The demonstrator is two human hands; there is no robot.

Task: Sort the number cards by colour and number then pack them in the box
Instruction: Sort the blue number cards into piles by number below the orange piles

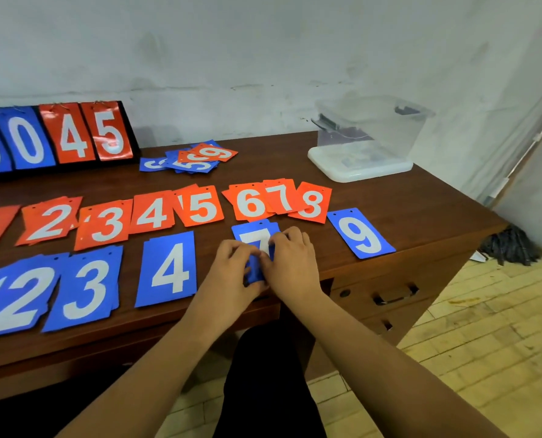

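Both hands meet mid-frame: left hand (pixel 231 267) and right hand (pixel 293 262) pinch a blue card (pixel 253 272) in curled fingers (pixel 283 240), likely squaring it onto the blue 7 pile (pixel 251 234). The box (pixel 370 134) stands upper right.

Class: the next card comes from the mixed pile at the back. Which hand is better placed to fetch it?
Probably the left hand: the mixed pile lies behind and left of both hands, so the right hand would cross over. Both hold blue 7 cards.
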